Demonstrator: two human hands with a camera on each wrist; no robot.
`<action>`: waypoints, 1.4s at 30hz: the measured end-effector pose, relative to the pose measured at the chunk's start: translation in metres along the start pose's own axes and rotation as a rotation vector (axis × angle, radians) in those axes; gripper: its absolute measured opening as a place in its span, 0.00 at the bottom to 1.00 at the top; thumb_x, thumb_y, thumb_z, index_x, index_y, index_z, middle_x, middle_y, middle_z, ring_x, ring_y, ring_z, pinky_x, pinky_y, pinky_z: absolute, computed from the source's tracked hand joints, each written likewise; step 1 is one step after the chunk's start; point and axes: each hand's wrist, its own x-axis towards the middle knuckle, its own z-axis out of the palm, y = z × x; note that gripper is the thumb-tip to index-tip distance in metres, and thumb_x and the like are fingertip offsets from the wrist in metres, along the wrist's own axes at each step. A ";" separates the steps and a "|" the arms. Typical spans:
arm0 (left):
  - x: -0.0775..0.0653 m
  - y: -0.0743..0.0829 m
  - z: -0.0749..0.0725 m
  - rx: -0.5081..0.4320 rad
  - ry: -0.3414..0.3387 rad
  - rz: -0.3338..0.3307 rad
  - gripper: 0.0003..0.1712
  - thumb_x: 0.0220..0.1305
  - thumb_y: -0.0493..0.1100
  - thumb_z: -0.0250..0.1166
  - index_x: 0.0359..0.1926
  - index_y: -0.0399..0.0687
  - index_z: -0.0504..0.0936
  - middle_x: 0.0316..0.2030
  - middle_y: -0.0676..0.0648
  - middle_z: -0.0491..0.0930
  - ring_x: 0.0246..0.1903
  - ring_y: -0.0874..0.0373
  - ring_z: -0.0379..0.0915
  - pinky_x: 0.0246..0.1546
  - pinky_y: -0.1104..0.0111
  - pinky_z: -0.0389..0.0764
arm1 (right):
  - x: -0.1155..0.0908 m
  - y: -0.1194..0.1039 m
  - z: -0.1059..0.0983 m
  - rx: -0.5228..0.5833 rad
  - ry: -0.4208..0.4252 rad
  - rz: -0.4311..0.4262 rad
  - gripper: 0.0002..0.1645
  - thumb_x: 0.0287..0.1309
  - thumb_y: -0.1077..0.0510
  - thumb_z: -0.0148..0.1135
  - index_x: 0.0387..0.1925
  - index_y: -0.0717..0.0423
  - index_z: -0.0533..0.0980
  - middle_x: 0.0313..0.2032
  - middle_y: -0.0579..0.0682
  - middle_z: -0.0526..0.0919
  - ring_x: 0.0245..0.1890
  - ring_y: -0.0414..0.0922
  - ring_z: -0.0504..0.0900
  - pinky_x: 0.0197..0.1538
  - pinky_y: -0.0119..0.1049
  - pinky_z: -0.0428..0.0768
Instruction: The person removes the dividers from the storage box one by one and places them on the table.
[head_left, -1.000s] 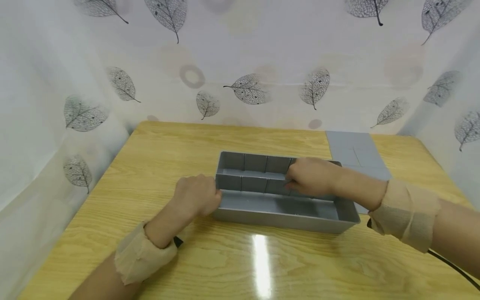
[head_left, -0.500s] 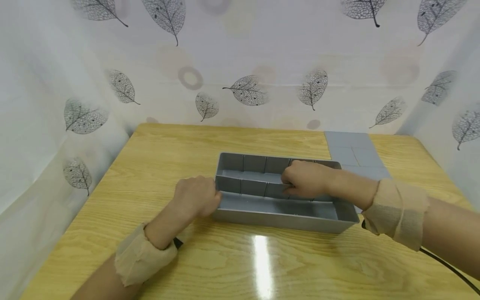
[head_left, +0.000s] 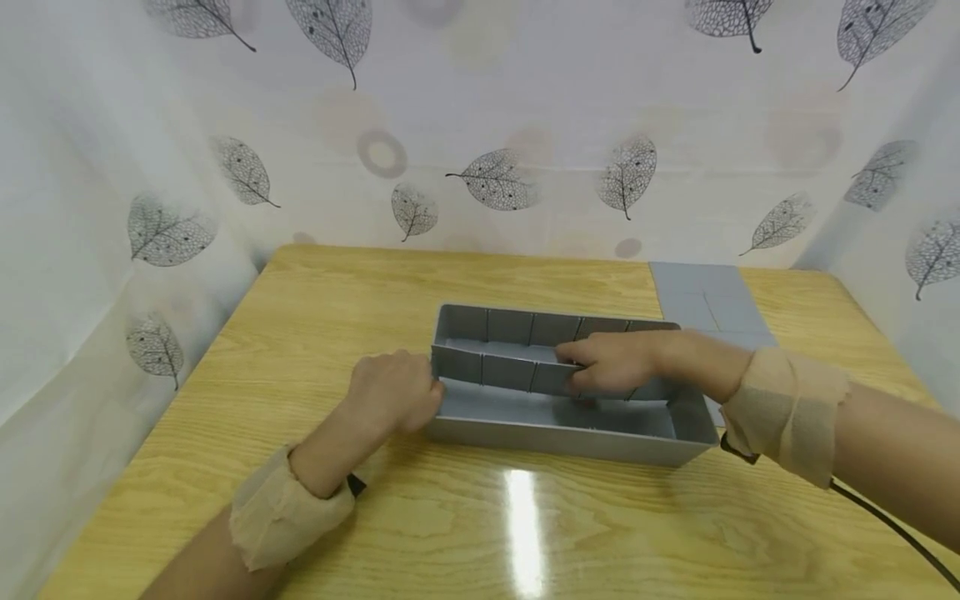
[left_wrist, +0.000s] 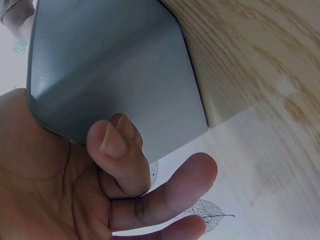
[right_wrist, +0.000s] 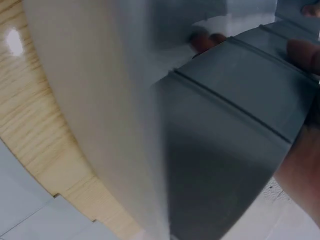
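Observation:
A long grey box lies on the table, split lengthwise by a thin upright grey divider with several vertical grooves. At the box's left end my left hand grips the end wall; in the left wrist view the fingers curl by the outside of that wall, and the thumb's tip is hidden. My right hand reaches in from the right and straddles the divider, pinching it, the fingers on its far side and the thumb on its near side. In the right wrist view, the thumb lies against the grooved divider.
Flat grey panels lie on the wooden table behind the box at the right. A white cloth with printed leaves hangs around the back and sides. A black cable trails from the right wrist's beige wrap.
My right hand has shifted slightly left along the divider, and its fingers have straightened from a tighter curl. My left hand and the box hold their places.

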 end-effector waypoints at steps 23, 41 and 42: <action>0.003 0.001 0.001 0.037 0.013 -0.016 0.25 0.68 0.49 0.50 0.12 0.53 0.65 0.13 0.52 0.63 0.14 0.60 0.58 0.13 0.68 0.60 | -0.009 -0.003 -0.023 0.123 -0.083 0.043 0.38 0.73 0.54 0.43 0.75 0.72 0.50 0.48 0.52 0.85 0.40 0.41 0.86 0.61 0.49 0.74; 0.003 0.000 0.000 0.050 -0.005 -0.014 0.24 0.69 0.49 0.49 0.14 0.52 0.67 0.15 0.51 0.65 0.16 0.58 0.62 0.14 0.66 0.64 | -0.042 -0.019 -0.057 0.209 0.026 0.008 0.29 0.75 0.52 0.39 0.71 0.58 0.60 0.50 0.52 0.83 0.48 0.46 0.81 0.53 0.44 0.77; 0.003 0.000 0.000 0.049 -0.007 -0.014 0.24 0.69 0.49 0.49 0.14 0.52 0.67 0.14 0.51 0.65 0.16 0.58 0.62 0.14 0.66 0.64 | -0.046 -0.017 -0.060 0.217 0.047 0.003 0.31 0.74 0.53 0.38 0.73 0.58 0.57 0.53 0.53 0.80 0.49 0.48 0.80 0.54 0.45 0.77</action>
